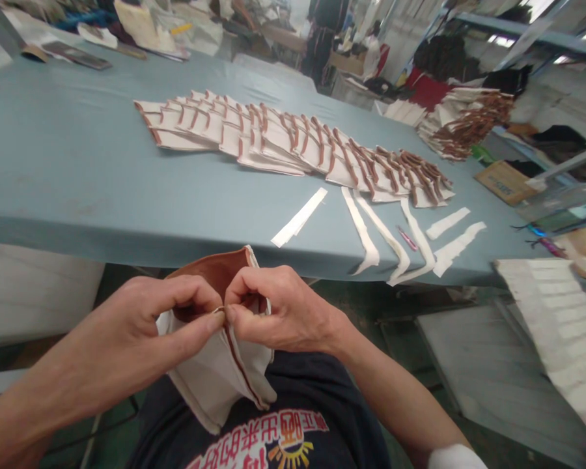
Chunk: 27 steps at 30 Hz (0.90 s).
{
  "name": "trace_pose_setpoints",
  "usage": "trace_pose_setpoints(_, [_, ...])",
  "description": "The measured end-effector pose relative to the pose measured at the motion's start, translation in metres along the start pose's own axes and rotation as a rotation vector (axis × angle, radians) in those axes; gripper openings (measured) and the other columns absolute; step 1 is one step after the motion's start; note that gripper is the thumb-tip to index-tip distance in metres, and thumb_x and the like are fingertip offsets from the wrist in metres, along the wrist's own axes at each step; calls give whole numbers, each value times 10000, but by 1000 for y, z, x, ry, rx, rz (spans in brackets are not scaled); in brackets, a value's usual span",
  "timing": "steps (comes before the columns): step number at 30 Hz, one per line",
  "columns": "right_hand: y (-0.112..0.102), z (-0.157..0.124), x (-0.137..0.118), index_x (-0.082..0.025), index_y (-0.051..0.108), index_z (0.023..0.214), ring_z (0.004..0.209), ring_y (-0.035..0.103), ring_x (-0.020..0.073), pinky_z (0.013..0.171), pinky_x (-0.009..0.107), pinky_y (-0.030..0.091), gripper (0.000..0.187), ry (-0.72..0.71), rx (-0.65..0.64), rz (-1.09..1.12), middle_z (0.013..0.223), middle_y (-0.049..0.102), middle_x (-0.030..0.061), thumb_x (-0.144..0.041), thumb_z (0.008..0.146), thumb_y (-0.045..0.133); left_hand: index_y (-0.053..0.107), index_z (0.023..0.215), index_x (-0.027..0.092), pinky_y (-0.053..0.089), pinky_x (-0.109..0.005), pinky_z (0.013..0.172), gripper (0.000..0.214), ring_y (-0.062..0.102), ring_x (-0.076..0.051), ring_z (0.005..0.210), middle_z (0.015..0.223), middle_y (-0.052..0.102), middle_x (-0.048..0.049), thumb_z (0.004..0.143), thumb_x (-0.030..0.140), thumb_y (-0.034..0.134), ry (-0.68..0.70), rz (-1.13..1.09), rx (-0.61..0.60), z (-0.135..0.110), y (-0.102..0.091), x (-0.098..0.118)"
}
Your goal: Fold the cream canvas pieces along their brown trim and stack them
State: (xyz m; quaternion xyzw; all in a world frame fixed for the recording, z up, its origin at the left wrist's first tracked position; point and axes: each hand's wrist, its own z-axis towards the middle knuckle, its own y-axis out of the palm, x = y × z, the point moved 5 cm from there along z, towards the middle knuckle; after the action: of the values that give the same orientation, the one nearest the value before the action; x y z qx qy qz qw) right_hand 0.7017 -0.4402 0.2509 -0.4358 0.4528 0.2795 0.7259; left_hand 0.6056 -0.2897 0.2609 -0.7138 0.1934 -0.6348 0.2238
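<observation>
In the lower centre of the frame, the left hand (139, 322) and the right hand (290, 309) both pinch the top edge of a cream cloth pouch (202, 384), each grip closed on it between thumb and fingers, the tips almost meeting where a brown strip (235, 358) reaches the rim. The pouch hangs below and slightly behind the grip, its brown lining (219, 270) showing above the fingers and its lower corners against the dark shirt (334, 404), just in front of the bench (92, 176).
</observation>
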Motion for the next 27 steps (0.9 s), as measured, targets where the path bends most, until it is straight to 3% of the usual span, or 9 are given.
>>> trace_pose_setpoints(4, [-4, -1, -1, -209, 621, 886, 679, 575, 114, 676, 239, 466, 97, 33, -86, -1, 796, 681, -26, -268, 960, 644, 813, 800, 241, 413, -200, 548, 307, 609, -116, 559, 648, 742, 62, 988, 389, 621, 131, 91, -53, 6, 0, -12])
trace_pose_setpoints(8, [-6, -2, 0, -209, 644, 916, 730, 583, 123, 737, 255, 452, 59, 79, -105, -116, 849, 704, -29, -212, 911, 703, 802, 836, 247, 377, -195, 545, 285, 591, -89, 525, 638, 716, 75, 995, 345, 586, 271, 193, 18, 5, -1, -11])
trace_pose_setpoints(12, [-4, -1, 4, -214, 621, 882, 708, 543, 118, 740, 258, 410, 80, 106, -112, -184, 811, 666, -46, -180, 906, 689, 758, 809, 253, 382, -203, 560, 253, 558, -90, 513, 648, 707, 78, 980, 313, 583, 317, 243, 101, 4, 4, -2])
trace_pose_setpoints(16, [-3, -1, 5, -215, 608, 892, 750, 591, 143, 736, 277, 392, 69, 42, -115, -268, 827, 684, -13, -199, 950, 642, 719, 791, 252, 385, -228, 574, 262, 536, -104, 498, 621, 685, 77, 979, 315, 548, 293, 293, 145, 4, 8, -2])
trace_pose_setpoints(22, [-2, -4, 5, -218, 641, 940, 779, 641, 180, 730, 318, 368, 140, -64, -100, -486, 833, 729, 24, -211, 1054, 559, 690, 803, 247, 371, -209, 535, 232, 526, -79, 471, 641, 685, 92, 999, 296, 575, 385, 361, 197, 6, 9, -3])
trace_pose_setpoints(27, [-3, -4, 7, -217, 650, 933, 770, 639, 177, 733, 309, 380, 132, -74, -68, -450, 814, 720, 19, -211, 1019, 549, 660, 766, 259, 352, -194, 439, 282, 514, -71, 399, 620, 674, 94, 1005, 261, 511, 479, 386, 231, 8, 7, 9])
